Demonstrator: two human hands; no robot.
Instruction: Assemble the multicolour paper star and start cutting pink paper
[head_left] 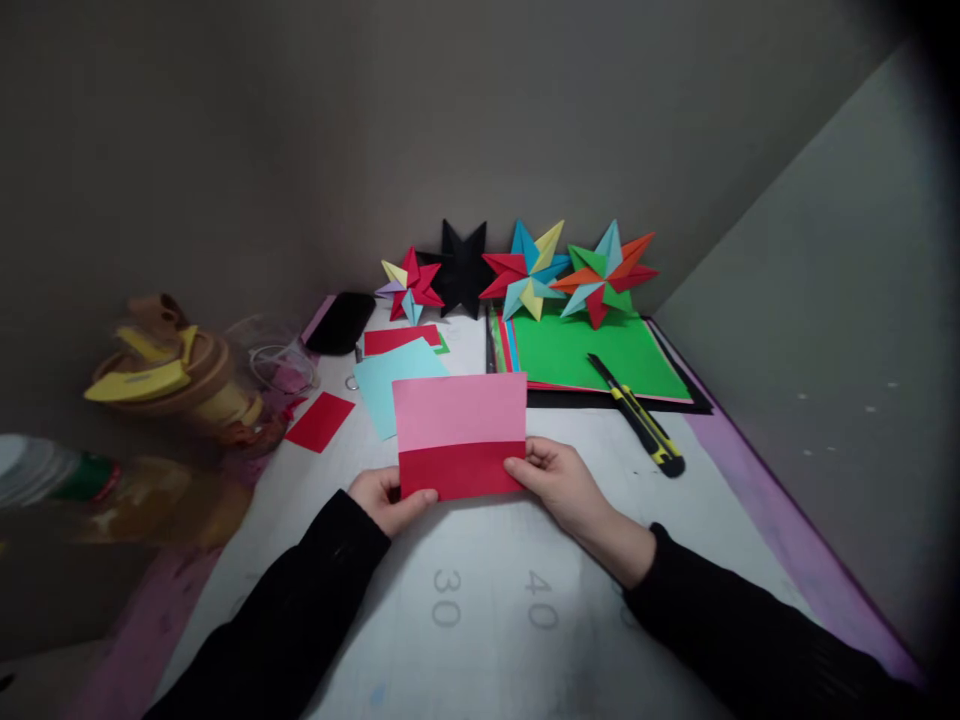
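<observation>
A red sheet of paper (459,435) lies on the white cutting mat (480,590), its near edge folded up so a dark red band sits below a pink upper part. My left hand (386,498) pinches the folded band at its lower left corner, thumb on top. My right hand (559,480) pinches the band's right edge. Both hands are closed on the paper.
A light blue sheet (386,385) and small red pieces (320,420) lie behind the paper. A stack of coloured sheets topped by green (592,355) carries a yellow-black utility knife (637,415). Several folded paper stars (529,268) lean against the wall. Bottles and tape (172,375) crowd the left.
</observation>
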